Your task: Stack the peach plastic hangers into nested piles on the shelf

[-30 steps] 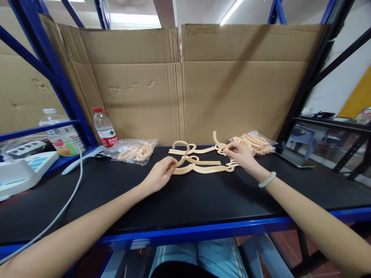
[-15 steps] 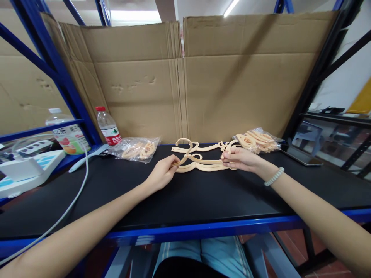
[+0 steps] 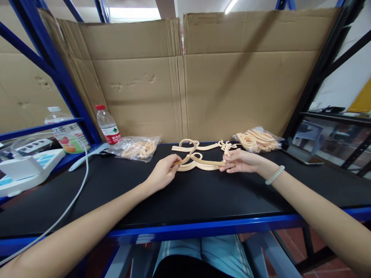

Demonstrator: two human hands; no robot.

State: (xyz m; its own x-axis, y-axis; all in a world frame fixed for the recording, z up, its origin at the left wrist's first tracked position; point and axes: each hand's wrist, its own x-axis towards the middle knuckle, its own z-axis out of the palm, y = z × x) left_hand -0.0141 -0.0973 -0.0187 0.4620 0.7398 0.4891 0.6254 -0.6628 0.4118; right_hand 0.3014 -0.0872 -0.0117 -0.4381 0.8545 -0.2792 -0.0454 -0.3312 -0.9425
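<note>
Cardboard walls the back of the black worktop. A white cable trails across the worktop's left side. Mid-worktop, the left hand pinches the left end of a peach hanger, its fingers closed on it. The right hand grips the other end, fingers curled shut. A spare hanger lies just behind. A left bag and a right bag of hangers flank them. A tablet lies beside the right bag, and a bottle stands beside the left bag.
</note>
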